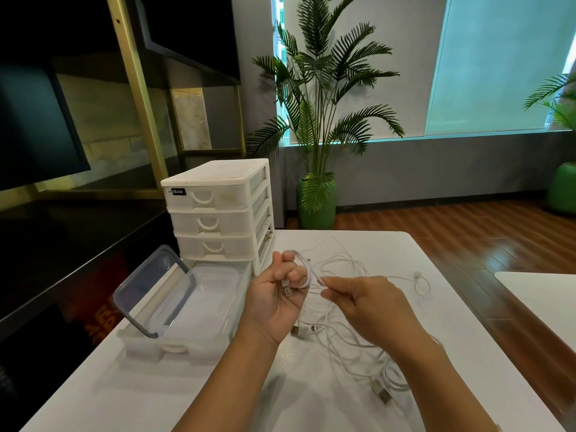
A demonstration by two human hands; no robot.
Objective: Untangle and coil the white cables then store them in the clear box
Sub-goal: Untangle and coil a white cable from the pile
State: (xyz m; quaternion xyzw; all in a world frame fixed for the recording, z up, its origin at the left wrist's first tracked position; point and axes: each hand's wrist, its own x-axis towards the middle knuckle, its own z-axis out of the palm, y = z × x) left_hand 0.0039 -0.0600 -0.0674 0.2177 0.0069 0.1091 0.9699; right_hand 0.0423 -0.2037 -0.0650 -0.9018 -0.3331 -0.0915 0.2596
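Thin white rubbery cables [349, 325]: tangled on white bench [156, 385]. Light, limp, springy; likely best gripped near plugs. Left hand [274, 304] fingers curled round small loop; right hand [367, 307] pinches strand. Clear plastic box [199, 307] lies open, beside them.

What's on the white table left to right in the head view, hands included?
Lid propped on the clear box → left hand holding a cable loop → right hand pinching the cable → small cable loop at far right.

Daylight from the window [498, 63] at upper right; left side dim; wide-angle bending at edges; slight softness throughout.
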